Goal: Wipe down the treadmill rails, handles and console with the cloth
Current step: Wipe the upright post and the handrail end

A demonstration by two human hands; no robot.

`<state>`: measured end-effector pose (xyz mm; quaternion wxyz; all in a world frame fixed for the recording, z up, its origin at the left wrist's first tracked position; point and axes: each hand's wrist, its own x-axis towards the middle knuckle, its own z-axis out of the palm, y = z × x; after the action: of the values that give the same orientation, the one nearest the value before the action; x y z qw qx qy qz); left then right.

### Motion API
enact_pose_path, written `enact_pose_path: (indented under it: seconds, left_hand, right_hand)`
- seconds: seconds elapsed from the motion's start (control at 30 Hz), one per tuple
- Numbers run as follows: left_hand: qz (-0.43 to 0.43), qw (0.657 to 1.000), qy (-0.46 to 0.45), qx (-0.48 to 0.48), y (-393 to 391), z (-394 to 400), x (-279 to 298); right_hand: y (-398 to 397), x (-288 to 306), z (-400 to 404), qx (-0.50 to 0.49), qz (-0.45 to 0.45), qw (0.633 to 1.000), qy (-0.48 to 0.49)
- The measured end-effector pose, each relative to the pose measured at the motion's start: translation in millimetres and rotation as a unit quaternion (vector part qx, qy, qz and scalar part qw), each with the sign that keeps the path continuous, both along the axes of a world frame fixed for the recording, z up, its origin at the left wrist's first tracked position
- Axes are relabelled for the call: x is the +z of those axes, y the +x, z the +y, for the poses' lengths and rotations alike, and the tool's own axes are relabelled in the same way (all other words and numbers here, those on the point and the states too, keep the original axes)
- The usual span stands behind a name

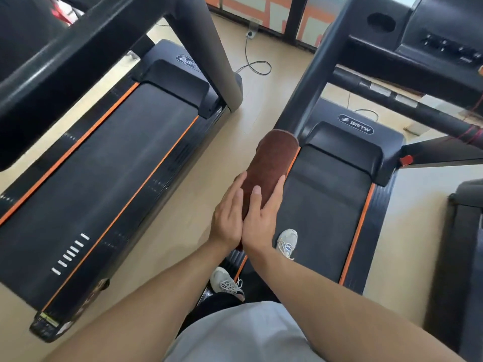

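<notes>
A brown cloth point(271, 163) is draped lengthwise over the left handrail of the right treadmill and hides the rail beneath it. My left hand point(226, 218) presses against the cloth's near left side. My right hand point(261, 218) clasps its top and right side, and the two hands touch each other. The dark upright post point(316, 71) rises beyond the cloth's far end. The console point(441, 32) with a cup hole and buttons is at the upper right, with a black front handle bar point(397, 101) below it.
My feet in light sneakers point(287, 242) stand on the right treadmill's belt point(329, 205). A second treadmill point(117, 165) lies to the left across a strip of beige floor point(206, 163). A power cable point(251, 61) trails on the floor ahead. Another machine's edge point(462, 244) is at the right.
</notes>
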<state>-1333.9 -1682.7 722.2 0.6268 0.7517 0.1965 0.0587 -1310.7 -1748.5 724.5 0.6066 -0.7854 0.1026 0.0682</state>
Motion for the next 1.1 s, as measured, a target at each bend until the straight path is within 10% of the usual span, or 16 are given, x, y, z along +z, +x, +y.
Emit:
enact_pose_path:
  seconds: [0.63, 1.1]
  left_hand:
    - [0.082, 0.963, 0.186, -0.174, 183, -5, 34]
    - [0.292, 0.931, 0.218, 0.012, 308, -32, 50]
  right_hand:
    - [179, 22, -57, 0.119, 0.041, 0.992, 0.024]
    - [311, 21, -125, 0.123, 0.415, 0.856, 0.284]
